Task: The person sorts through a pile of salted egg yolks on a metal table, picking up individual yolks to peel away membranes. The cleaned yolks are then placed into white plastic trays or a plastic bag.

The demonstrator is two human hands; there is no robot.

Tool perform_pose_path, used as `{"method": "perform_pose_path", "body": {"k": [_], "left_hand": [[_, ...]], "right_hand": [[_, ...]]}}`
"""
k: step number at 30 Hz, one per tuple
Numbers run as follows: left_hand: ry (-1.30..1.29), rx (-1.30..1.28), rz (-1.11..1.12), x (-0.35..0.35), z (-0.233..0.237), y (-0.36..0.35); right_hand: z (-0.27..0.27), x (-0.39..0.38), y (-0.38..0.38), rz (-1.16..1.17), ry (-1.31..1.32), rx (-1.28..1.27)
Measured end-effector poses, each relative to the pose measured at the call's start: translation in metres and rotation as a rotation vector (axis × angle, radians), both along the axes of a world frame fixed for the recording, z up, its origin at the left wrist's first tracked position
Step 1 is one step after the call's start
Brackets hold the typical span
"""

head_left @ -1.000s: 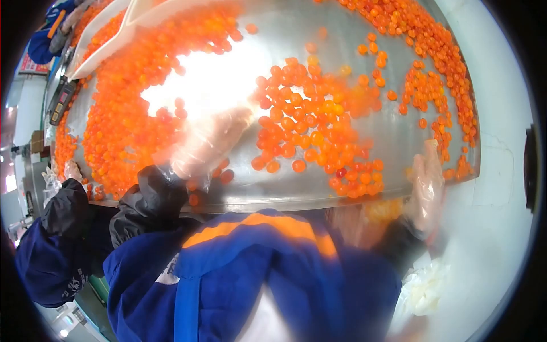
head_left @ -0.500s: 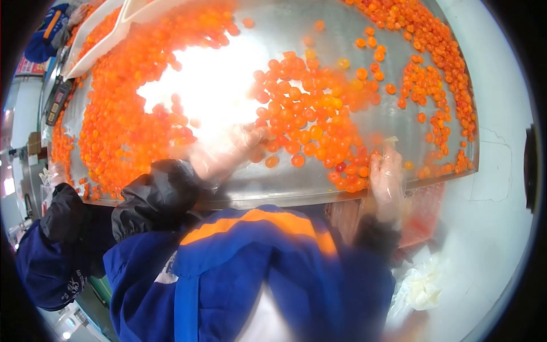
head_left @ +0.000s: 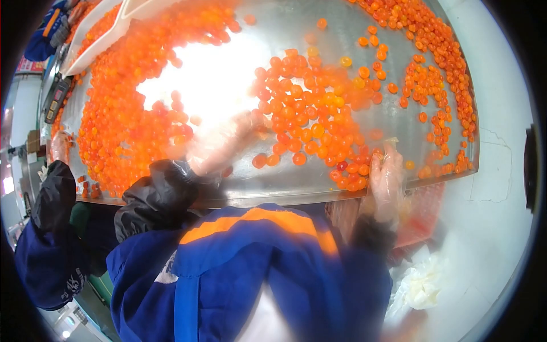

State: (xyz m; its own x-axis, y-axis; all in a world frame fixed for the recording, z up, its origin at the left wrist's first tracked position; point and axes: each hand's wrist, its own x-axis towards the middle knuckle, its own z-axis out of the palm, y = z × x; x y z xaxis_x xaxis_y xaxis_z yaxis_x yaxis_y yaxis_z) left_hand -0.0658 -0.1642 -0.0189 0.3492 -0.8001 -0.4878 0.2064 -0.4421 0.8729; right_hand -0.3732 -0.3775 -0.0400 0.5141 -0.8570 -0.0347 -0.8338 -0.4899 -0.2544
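Observation:
Glossy orange egg yolks (head_left: 316,114) lie in a loose heap on the metal table (head_left: 250,191). My left hand (head_left: 222,145), in a clear plastic glove, reaches in to the heap's left edge, its fingertips washed out by glare and blur beside the yolks. At the heap's lower right is my right hand (head_left: 387,179), also gloved. Its thumb and fingers are pinched together, with a bit of orange and a pale scrap at the tips; I cannot tell what it holds.
More yolks (head_left: 122,125) cover the table's left side, and others (head_left: 450,62) line its right rim. A white tray (head_left: 94,43) stands at upper left. A co-worker's gloved hand (head_left: 58,147) is at the left edge. Below right are a red crate (head_left: 421,219) and crumpled white plastic (head_left: 421,285).
My left hand has moved slightly up and left, and a few yolks near its fingers have shifted. My right hand stays nearly still. The co-worker's hand at the left has moved up.

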Motion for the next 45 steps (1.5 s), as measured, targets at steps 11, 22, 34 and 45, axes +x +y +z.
{"method": "perform_pose_path", "body": {"k": [11,22,34,45], "left_hand": [[0.378,-0.079,0.218,-0.010,0.042,-0.007],[0.324,-0.140,0.202,-0.018,0.051,-0.012],[-0.375,0.222,0.078,0.002,0.064,-0.004],[-1.022,-0.208,-0.630,-0.027,-0.007,-0.028]], "right_hand": [[-0.003,0.000,0.001,0.017,-0.041,-0.050],[-0.004,-0.001,0.001,0.016,-0.050,-0.045],[-0.001,0.000,0.005,0.136,-0.143,-0.015],[0.011,0.007,0.003,0.160,-0.325,0.078]]}}
